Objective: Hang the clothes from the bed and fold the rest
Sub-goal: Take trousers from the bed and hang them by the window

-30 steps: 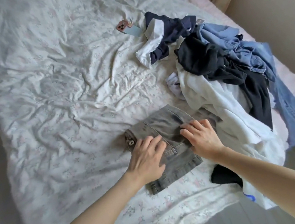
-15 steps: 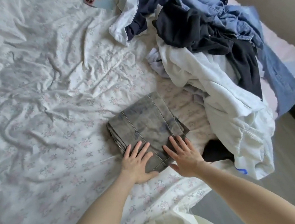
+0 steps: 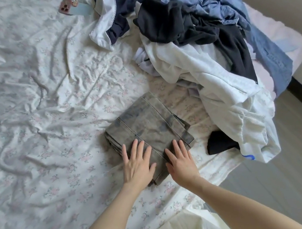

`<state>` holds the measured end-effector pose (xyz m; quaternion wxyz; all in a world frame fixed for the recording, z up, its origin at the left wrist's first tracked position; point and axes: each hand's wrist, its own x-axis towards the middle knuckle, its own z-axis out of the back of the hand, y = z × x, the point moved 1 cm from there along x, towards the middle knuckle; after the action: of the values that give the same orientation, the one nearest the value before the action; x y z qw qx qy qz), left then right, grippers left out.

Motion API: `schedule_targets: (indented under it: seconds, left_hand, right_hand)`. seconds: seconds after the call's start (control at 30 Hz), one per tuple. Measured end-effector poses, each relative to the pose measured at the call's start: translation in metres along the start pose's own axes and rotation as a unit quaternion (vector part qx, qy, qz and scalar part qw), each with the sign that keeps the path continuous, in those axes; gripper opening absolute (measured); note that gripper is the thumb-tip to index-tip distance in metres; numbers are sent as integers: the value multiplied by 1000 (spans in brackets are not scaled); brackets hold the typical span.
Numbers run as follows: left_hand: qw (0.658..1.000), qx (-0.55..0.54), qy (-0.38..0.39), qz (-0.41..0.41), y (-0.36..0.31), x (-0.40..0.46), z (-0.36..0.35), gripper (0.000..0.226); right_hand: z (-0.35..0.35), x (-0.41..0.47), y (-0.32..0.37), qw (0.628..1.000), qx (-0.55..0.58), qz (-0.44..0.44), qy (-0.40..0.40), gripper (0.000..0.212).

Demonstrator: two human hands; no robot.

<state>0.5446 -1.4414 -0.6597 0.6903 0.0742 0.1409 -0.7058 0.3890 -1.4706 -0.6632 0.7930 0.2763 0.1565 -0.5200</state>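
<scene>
Grey folded jeans (image 3: 147,126) lie on the bed (image 3: 31,110) near its near edge, toward the right side. Both hands lie flat on the near end of the jeans, palms down. The left hand (image 3: 137,165) has its fingers (image 3: 134,146) straight and slightly spread, pointing away over the cloth. The right hand (image 3: 182,161) lies just beside it, its fingers (image 3: 176,146) straight and close together, near the jeans' right edge. Neither hand pinches anything. The rest of the jeans stretches away beyond the fingertips. A pile of clothes (image 3: 204,41) in white, black, navy and blue denim lies toward the bed's far right corner, close to the jeans, and hangs over the right edge. A phone (image 3: 65,6) lies at the far edge.
</scene>
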Motion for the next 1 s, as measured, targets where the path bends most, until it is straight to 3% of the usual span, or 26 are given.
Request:
schedule_targets:
  seconds: [0.1,0.17,0.27,0.33,0.5,0.57,0.63,0.8,0.9,1.0]
  left_hand:
    - [998,-22,-16,50,20,27,11,70]
    - [996,-40,11,83,38,52,13,73]
    - [989,-102,60,84,56,87,23,79]
    - [982,-136,99,83,66,109,29,92]
    - [928,-310,187,90,92,146,31,121]
    - [890,-389,214,103,100,155,33,124]
    - [878,-412,213,120,104,159,35,119]
    - [912,-362,126,148,95,144,47,83]
    - [919,-356,43,163,88,121,57,69]
    - [886,-398,-34,234,95,83,59,62]
  right_hand:
    - [3,-3,10,964,151,-98,-196,34]
    - [1,-4,14,910,256,-209,-249,42]
    - [-3,2,18,819,423,-346,-174,70]
    - [-6,9,22,779,508,-345,-123,77]
    - [-8,20,22,718,599,-332,-125,76]
    - [-7,23,25,674,650,-322,-138,74]
    - [-2,25,27,650,674,-316,-154,71]
    - [16,25,21,668,656,-305,-176,68]
    - [29,21,22,717,618,-268,-179,67]
    - [39,19,27,782,556,-193,-204,65]
